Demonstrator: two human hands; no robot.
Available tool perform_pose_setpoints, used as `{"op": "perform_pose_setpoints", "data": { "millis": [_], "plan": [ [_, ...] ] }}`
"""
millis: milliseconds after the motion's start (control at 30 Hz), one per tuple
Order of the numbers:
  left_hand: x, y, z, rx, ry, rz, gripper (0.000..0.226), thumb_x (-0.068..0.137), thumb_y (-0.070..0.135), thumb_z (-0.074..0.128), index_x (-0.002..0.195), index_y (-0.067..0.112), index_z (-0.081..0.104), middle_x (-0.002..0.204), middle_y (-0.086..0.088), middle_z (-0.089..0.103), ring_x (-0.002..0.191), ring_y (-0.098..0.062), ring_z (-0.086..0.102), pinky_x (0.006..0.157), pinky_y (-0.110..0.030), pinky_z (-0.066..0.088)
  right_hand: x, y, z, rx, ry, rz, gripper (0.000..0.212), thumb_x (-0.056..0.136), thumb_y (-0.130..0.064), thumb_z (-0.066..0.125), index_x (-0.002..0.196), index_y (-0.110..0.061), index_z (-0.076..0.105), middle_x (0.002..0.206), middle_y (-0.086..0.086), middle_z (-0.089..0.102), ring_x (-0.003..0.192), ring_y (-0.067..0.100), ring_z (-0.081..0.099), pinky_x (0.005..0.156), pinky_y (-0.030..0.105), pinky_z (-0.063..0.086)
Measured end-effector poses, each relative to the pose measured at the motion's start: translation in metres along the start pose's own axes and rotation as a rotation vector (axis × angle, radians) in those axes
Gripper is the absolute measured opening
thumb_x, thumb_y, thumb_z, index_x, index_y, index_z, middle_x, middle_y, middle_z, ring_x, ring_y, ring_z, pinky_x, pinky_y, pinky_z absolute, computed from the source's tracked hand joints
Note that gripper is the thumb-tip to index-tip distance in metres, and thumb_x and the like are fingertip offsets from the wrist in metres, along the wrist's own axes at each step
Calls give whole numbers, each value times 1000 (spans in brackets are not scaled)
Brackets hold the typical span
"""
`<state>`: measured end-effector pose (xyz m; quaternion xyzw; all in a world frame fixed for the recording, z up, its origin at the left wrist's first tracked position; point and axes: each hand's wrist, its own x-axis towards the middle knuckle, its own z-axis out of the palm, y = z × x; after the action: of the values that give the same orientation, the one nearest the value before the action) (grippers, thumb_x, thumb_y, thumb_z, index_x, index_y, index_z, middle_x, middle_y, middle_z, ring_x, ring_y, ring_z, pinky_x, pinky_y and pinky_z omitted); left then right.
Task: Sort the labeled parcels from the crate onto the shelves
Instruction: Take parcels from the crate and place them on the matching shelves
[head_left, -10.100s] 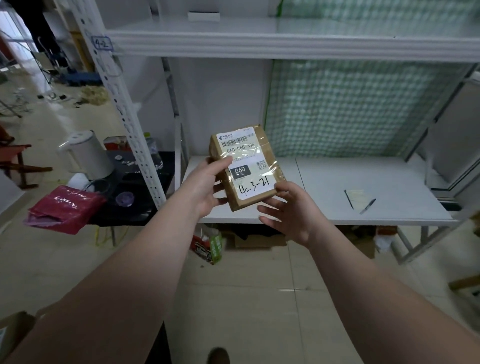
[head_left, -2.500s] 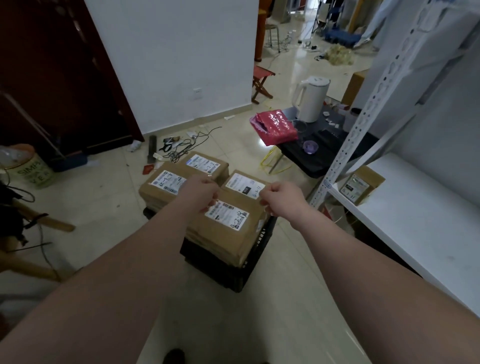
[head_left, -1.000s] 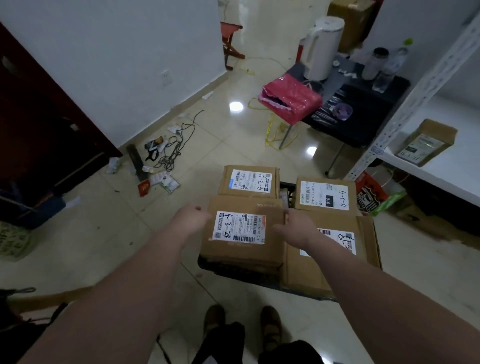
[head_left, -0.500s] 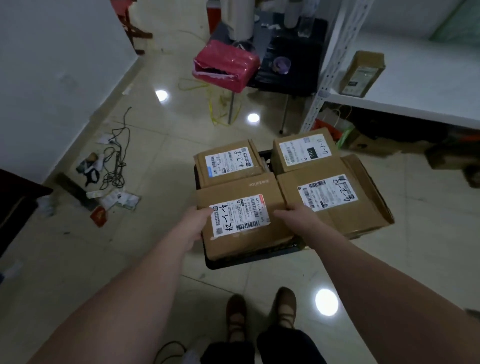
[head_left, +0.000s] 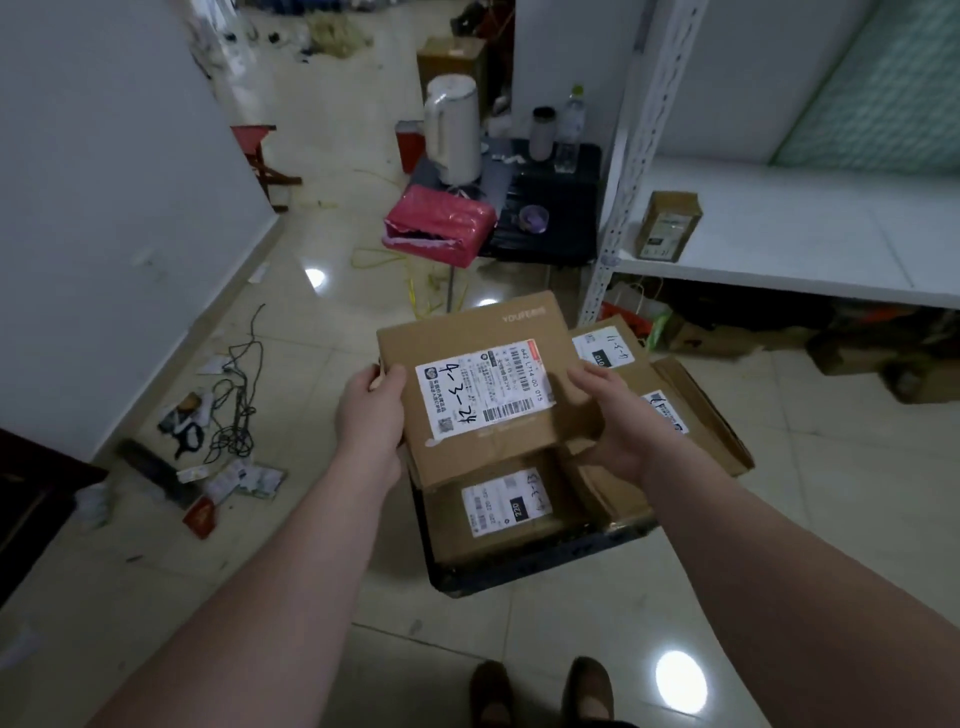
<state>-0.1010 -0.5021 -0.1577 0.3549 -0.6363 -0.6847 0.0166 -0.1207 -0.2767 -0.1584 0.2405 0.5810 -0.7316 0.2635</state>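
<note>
Left hand (head_left: 371, 410): clamped on the left edge of the held parcel (head_left: 467, 332), thumb on the top face, fingers out of sight beneath.
Right hand (head_left: 610, 421): clamped on the right edge of the same parcel, thumb on top, fingers curled under.
The parcel is a flat brown carton, held between both hands over the crate (head_left: 519, 569) and tilted a little. Its white label (head_left: 485, 395) faces up, with "4-3-24" handwritten along one side.

Crate: black, on the tiled floor, only the near rim showing. Inside it:
- a second parcel (head_left: 498, 540) directly beneath the held one, its label bearing a black "220" patch;
- a large carton (head_left: 696, 415) on the crate's right side, overhanging the rim, partly hidden by the right hand;
- a smaller carton (head_left: 605, 345) at the crate's far right corner, label up.

Beyond the crate, to the right: a white shelf (head_left: 779, 244) on a perforated upright, with a shelved parcel (head_left: 667, 226) lying near its left end.
Straight beyond the crate: a black low table (head_left: 550, 218) carrying a white kettle (head_left: 452, 135), with a red package (head_left: 439, 226) at its near corner.
Left of the crate: black cables (head_left: 234, 395) and paper scraps on the floor.
Nearer than the crate: the person's shoes (head_left: 540, 691).
</note>
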Motion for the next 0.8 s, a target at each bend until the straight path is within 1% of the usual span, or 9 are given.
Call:
{"op": "perform_pose_setpoints", "data": {
  "millis": [67, 133, 200, 300, 367, 467, 633, 700, 800],
  "plan": [
    [-11, 30, 8, -15, -68, 57, 58, 97, 35, 51, 149, 30, 27, 118, 0, 60, 93, -17, 60, 74, -35, 49, -11, -26, -2, 10, 21, -92, 40, 94, -33, 60, 133, -34, 48, 120, 9, 58, 105, 32, 60, 77, 55, 55],
    [-26, 61, 19, -19, -184, 105, 60, 97, 42, 49, 149, 39, 18, 110, 5, 58, 90, -17, 59, 74, -37, 50, -24, -53, -8, 18, 68, -186, 39, 94, -36, 59, 132, -33, 51, 119, 9, 59, 104, 33, 61, 87, 58, 52],
    [-38, 89, 31, -31, -294, 109, 50, 97, 48, 46, 143, 43, 27, 109, 5, 59, 93, -20, 59, 80, -44, 51, -41, -79, -16, 44, 102, -272, 37, 94, -38, 59, 131, -30, 55, 120, 9, 61, 106, 33, 61, 88, 55, 53],
    [-51, 121, 52, -59, -380, 93, 33, 93, 55, 47, 122, 38, 45, 116, -4, 60, 103, -26, 59, 88, -58, 49, -70, -115, -30, 79, 136, -362, 37, 94, -44, 55, 122, -21, 62, 110, 7, 69, 101, 29, 65, 76, 43, 56],
    [-60, 135, 69, -109, -423, 68, 40, 92, 58, 48, 123, 32, 48, 114, -6, 62, 102, -28, 61, 82, -55, 52, -92, -134, -39, 172, 162, -413, 27, 92, -41, 57, 104, -19, 68, 90, 7, 70, 82, 26, 67, 69, 38, 56],
    [-71, 144, 96, -182, -495, 15, 47, 93, 58, 45, 126, 26, 50, 110, -8, 65, 98, -30, 63, 76, -51, 53, -122, -155, -56, 228, 376, -535, 12, 89, -31, 63, 87, -22, 71, 79, 4, 61, 68, 20, 56, 64, 36, 55],
    [-90, 143, 142, -235, -680, -89, 32, 97, 43, 46, 111, 20, 64, 109, -12, 68, 97, -31, 65, 82, -52, 53, -149, -171, -100, 291, 564, -713, 21, 98, -18, 52, 116, -21, 63, 86, -7, 61, 81, 8, 56, 69, 29, 50],
    [-102, 141, 160, -258, -735, -98, 25, 97, 33, 46, 96, 19, 67, 104, -11, 69, 94, -30, 64, 82, -50, 54, -159, -173, -117, 382, 578, -724, 10, 96, -23, 56, 103, -19, 63, 83, -7, 60, 85, 10, 58, 73, 28, 50],
    [-118, 138, 188, -292, -791, -130, 28, 97, 29, 45, 108, 16, 67, 115, -15, 67, 104, -35, 63, 80, -58, 53, -172, -177, -140, 513, 500, -709, 18, 93, -35, 59, 93, -17, 63, 89, -2, 69, 83, 14, 66, 80, 28, 52]
  ]
}}
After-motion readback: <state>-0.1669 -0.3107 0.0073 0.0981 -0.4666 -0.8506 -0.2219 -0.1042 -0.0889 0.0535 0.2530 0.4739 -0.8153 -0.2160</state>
